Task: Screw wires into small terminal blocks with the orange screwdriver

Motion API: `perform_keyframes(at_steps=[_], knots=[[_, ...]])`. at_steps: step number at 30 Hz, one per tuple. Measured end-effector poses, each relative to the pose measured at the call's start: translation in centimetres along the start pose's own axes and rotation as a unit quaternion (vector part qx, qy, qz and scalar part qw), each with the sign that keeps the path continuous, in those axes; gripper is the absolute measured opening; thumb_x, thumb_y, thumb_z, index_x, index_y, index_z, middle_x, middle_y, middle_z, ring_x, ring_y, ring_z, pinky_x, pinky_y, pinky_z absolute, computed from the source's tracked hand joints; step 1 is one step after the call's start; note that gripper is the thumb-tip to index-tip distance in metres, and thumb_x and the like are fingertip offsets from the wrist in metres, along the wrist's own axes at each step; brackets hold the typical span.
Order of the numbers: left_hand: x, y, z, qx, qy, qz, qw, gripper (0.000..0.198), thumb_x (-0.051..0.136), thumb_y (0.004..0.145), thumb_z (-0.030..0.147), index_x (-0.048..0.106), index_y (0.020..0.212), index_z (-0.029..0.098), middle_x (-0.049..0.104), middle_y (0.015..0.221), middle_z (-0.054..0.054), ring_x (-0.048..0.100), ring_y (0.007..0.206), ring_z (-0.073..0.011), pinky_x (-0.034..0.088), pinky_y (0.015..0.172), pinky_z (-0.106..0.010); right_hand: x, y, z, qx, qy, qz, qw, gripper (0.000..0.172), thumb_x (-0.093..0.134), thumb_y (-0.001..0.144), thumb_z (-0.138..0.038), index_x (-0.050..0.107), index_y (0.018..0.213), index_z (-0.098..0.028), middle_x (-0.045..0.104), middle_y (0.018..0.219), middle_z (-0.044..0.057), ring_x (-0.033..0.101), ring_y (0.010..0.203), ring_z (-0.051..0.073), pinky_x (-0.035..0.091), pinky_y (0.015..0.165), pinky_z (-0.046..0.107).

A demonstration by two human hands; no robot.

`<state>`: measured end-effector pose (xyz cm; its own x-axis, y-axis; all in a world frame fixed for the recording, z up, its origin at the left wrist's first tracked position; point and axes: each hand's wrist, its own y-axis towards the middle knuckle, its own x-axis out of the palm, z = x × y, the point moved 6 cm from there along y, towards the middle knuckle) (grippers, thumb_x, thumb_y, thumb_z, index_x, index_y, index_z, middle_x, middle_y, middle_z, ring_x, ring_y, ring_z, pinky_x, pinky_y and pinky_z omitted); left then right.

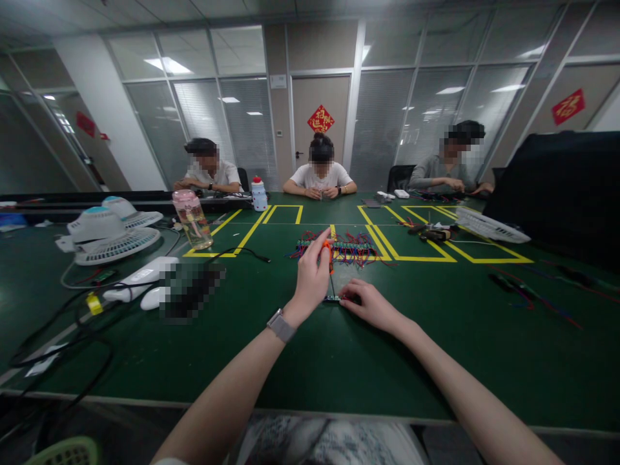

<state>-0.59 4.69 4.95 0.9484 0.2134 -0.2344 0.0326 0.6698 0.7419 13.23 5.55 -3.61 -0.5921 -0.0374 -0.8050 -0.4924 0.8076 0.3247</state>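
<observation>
My left hand (314,274), with a watch (281,325) on its wrist, is closed on the orange handle of a screwdriver (332,284). The screwdriver stands nearly upright, its thin shaft reaching down to a small green circuit board (331,299) on the table. At the board's right end, the fingers of my right hand (371,305) pinch it against the tabletop. Just beyond my hands lies a row of several circuit boards (356,248) with red and blue wires sticking out.
Left on the green table (300,368) are fans (116,245), a pink-lidded bottle (194,219), a white power strip (140,279) and black cables. Pliers (433,236), a white keyboard (491,226) and a dark monitor (557,194) stand right. Three people sit across.
</observation>
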Motion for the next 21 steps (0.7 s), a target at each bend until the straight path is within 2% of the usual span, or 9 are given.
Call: perform_keyframes(at_steps=[6, 9, 12, 14, 18, 21], knots=[[-0.73, -0.07, 0.73, 0.015, 0.066, 0.041, 0.997, 0.025, 0.06, 0.084, 0.029, 0.064, 0.108, 0.023, 0.059, 0.095, -0.004, 0.056, 0.087, -0.0158, 0.046, 0.082, -0.029, 0.06, -0.01, 0.03, -0.002, -0.002, 0.001, 1.0, 0.006, 0.059, 0.083, -0.022, 0.063, 0.085, -0.017, 0.057, 0.083, 0.004, 0.055, 0.077, 0.017, 0.044, 0.07, 0.028], [-0.81, -0.07, 0.8, 0.009, 0.066, 0.043, 0.997, 0.027, 0.051, 0.09, 0.03, 0.063, 0.113, 0.024, 0.055, 0.1, -0.005, 0.055, 0.091, -0.0152, 0.045, 0.085, -0.029, 0.01, -0.05, -0.06, -0.002, -0.003, 0.003, 1.0, 0.006, 0.059, 0.083, -0.021, 0.064, 0.085, -0.017, 0.057, 0.083, 0.004, 0.054, 0.076, 0.017, 0.044, 0.07, 0.028], [-0.33, -0.03, 0.49, 0.008, 0.021, 0.015, 1.0, 0.035, 0.035, 0.096, 0.024, 0.053, 0.126, 0.023, 0.058, 0.112, -0.006, 0.055, 0.103, -0.0155, 0.042, 0.092, -0.03, -0.09, -0.08, -0.19, -0.003, 0.0, 0.003, 1.0, 0.006, 0.059, 0.083, -0.021, 0.064, 0.085, -0.017, 0.057, 0.082, 0.004, 0.054, 0.077, 0.017, 0.044, 0.071, 0.028], [-0.21, -0.04, 0.4, 0.01, 0.01, 0.011, 1.0, 0.035, 0.036, 0.096, 0.024, 0.05, 0.128, 0.023, 0.06, 0.112, -0.006, 0.056, 0.104, -0.0159, 0.042, 0.093, -0.031, -0.14, -0.07, -0.24, -0.004, 0.001, 0.003, 1.0, 0.007, 0.059, 0.083, -0.021, 0.064, 0.086, -0.017, 0.057, 0.082, 0.004, 0.054, 0.076, 0.017, 0.044, 0.071, 0.028], [-0.41, -0.08, 0.77, 0.02, 0.057, 0.022, 0.998, 0.028, 0.052, 0.089, 0.03, 0.061, 0.115, 0.023, 0.061, 0.098, -0.005, 0.057, 0.091, -0.0161, 0.045, 0.085, -0.029, -0.08, 0.0, -0.22, -0.005, 0.001, 0.001, 1.0, 0.007, 0.059, 0.084, -0.021, 0.064, 0.086, -0.016, 0.057, 0.082, 0.004, 0.054, 0.075, 0.016, 0.044, 0.07, 0.028], [-0.44, -0.06, 0.76, 0.013, 0.068, 0.021, 0.997, 0.032, 0.048, 0.091, 0.03, 0.058, 0.121, 0.023, 0.058, 0.101, -0.006, 0.056, 0.093, -0.0161, 0.045, 0.085, -0.03, -0.03, 0.01, -0.18, -0.008, -0.003, 0.003, 1.0, 0.006, 0.059, 0.083, -0.021, 0.064, 0.084, -0.017, 0.056, 0.082, 0.004, 0.054, 0.075, 0.016, 0.043, 0.07, 0.028]])
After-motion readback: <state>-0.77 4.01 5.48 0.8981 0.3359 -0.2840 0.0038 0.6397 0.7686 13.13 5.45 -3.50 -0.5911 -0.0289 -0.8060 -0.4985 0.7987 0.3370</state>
